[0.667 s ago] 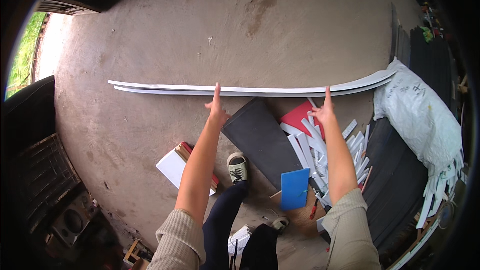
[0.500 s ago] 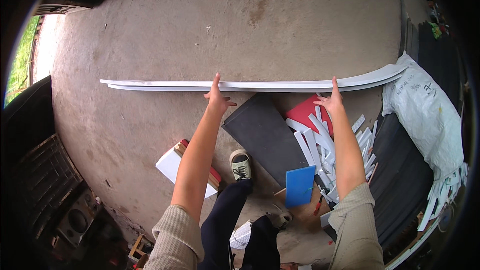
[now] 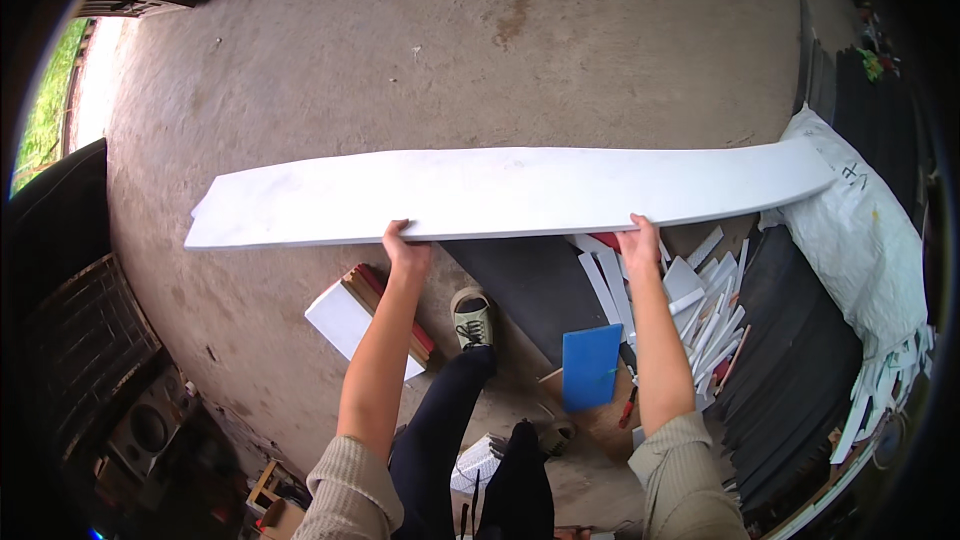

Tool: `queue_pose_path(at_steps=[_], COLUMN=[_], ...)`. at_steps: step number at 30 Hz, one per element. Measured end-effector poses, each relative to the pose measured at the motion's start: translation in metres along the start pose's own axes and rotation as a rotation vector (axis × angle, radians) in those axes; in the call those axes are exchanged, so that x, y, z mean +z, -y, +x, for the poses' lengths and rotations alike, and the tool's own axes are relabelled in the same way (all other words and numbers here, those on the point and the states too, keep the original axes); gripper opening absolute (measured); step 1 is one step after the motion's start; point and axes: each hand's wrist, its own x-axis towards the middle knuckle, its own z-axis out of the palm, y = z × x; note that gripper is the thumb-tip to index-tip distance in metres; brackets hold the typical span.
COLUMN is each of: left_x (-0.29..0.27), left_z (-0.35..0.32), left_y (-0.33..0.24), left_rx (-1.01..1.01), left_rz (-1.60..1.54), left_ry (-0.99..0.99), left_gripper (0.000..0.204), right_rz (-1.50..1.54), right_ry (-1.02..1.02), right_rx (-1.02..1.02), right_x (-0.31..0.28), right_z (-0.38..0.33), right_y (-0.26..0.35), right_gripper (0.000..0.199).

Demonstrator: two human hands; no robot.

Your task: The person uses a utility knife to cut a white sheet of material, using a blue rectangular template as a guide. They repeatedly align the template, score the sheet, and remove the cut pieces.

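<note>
Two long white boards (image 3: 500,192), seemingly thin sheets laid together, stretch across in front of me with the broad face showing. A corner of the lower one peeks out at the left end, and their right end bends toward a white woven sack. My left hand (image 3: 407,250) grips the near edge left of the middle, thumb on top and fingers underneath. Further right along that edge, my right hand (image 3: 641,244) holds them in the same way. The fingers under the boards are mostly hidden.
White offcut strips (image 3: 715,330) lie heaped at the right beside a dark sheet (image 3: 520,285) and a blue panel (image 3: 591,368). The stuffed white sack (image 3: 865,230) rests on dark sheets. Near my shoe (image 3: 471,320) sits a stack of white, brown and red blocks (image 3: 350,325).
The boards have turned from edge-on to showing their broad white face, and the near edge has come closer to me. Both hands have moved nearer and now close on that edge.
</note>
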Motion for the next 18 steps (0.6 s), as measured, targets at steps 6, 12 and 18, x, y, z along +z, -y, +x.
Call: queue_pose_path(at_steps=[6,12,18], left_x=[-0.079,-0.1,-0.065], left_z=[0.002,0.019,-0.022], left_y=[-0.009,0.014,-0.003], left_rx=[0.018,0.018,0.185], left_rz=[0.076,0.208,0.268], left_ry=[-0.141,-0.349,-0.46], left_gripper=[0.022,0.03,0.03], right_rz=[0.144,0.1,0.104], right_ry=[-0.041,-0.276,-0.22], right_rx=[0.06,0.209,0.132], right_x=[-0.05,-0.081,-0.064], right_z=[-0.052,-0.044,-0.084], right_y=[-0.049,-0.06,-0.049], right_gripper=[0.043,0.036,0.059])
